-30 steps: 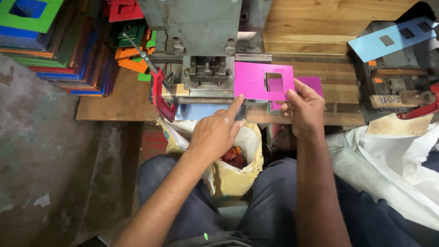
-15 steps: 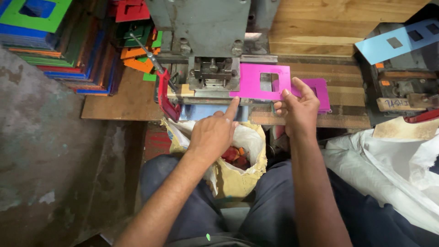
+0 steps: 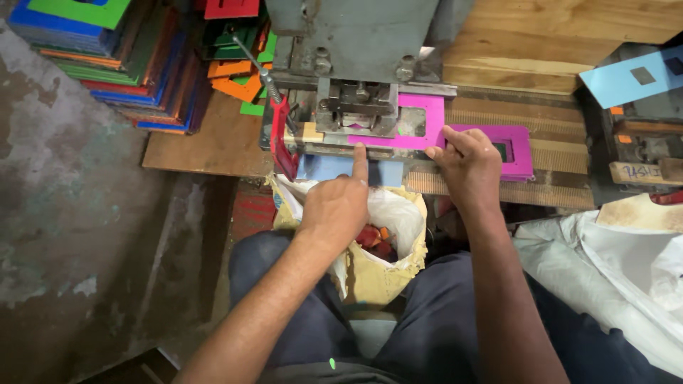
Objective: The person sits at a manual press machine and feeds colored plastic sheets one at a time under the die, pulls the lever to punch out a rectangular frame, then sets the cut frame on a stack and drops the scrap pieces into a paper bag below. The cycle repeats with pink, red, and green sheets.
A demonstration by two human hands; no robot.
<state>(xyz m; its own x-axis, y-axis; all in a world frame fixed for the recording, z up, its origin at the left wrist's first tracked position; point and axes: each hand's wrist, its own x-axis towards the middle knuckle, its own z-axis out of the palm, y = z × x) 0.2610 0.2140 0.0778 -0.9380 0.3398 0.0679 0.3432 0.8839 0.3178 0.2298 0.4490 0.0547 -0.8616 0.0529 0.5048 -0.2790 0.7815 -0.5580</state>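
Compared with a second ago, you are now pushing the pink sheet [image 3: 416, 121] further under the grey press [image 3: 356, 43]; its cut-out window is sitting just right of the die. Your left hand [image 3: 334, 206] is curled, with only the forefinger extended and pressing at the sheet's front edge. Your right hand [image 3: 469, 163] is lying spread, fingertips on the sheet's right end, over the pink stack [image 3: 516, 146] on the counter [image 3: 213, 142]. Feeding appears nearly complete.
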